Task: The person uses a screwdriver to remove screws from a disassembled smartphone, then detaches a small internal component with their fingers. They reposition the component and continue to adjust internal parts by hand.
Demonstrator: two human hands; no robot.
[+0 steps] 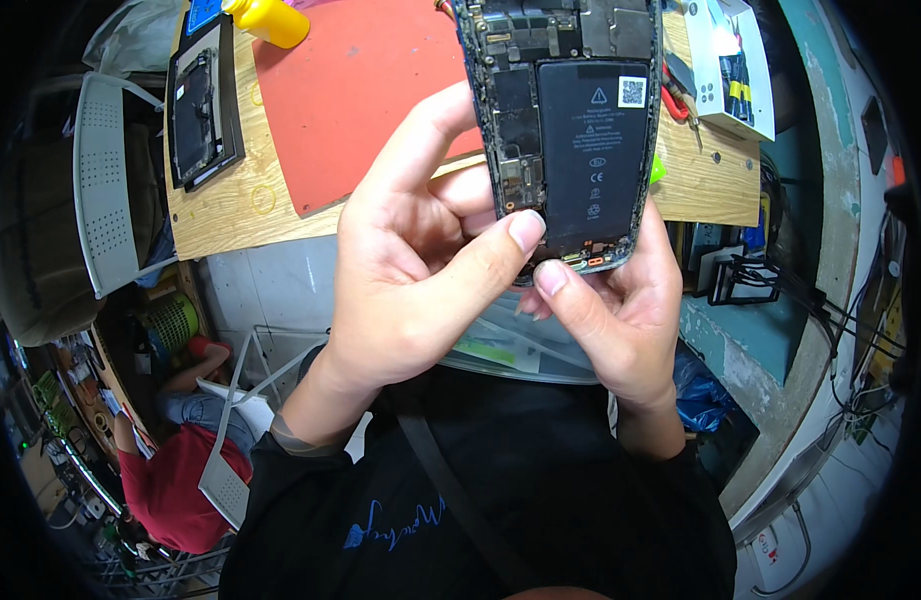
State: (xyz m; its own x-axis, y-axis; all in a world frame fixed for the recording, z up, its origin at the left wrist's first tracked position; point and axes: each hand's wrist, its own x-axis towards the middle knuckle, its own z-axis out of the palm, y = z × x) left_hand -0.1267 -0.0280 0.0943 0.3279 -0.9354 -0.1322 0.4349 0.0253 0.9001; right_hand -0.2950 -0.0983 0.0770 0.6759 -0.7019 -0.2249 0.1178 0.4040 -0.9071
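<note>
An opened smartphone point(561, 130) without its screen is held up close, its inside facing me. The black battery point(593, 160) fills much of its right half, with circuit parts along the left side and top. My left hand point(421, 250) grips its left edge, the thumb pressed on the inside near the lower left corner and the fingers behind. My right hand point(621, 310) holds the lower right corner, its thumb tip at the bottom edge and its fingers behind. The phone's top end runs out of view.
Behind the phone lies a red mat point(351, 90) on a wooden table point(216, 215). A yellow bottle point(271, 22), a dark tray with a phone part point(201, 110), a white box point(726, 70) and red-handled pliers point(674, 103) surround it. A person in red point(181, 485) is at lower left.
</note>
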